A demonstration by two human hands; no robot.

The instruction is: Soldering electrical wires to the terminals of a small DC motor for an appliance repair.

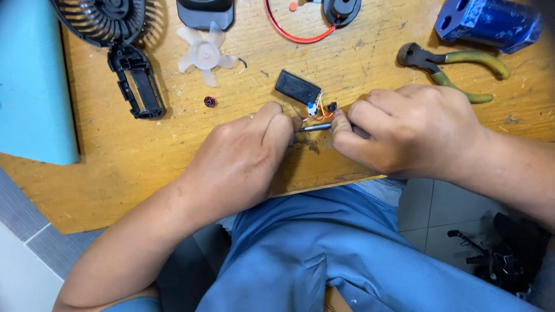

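Fingers (281,128) of the left hand (243,156) and the right hand (404,130) pinched a thin metal rod (314,127) together, near a small black box (297,86) with wires on the tabletop (115,173).

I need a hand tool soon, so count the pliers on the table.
1. The pliers, with yellow-green handles, lie on the wooden table just beyond the right hand. Others may lie outside the frame.

Both hands (243,150) (404,130) on thin rod (315,127), wooden table (115,150).

I see fan blade (203,52) left of battery box (297,86); pliers (457,68) right, all on workbench (144,162).
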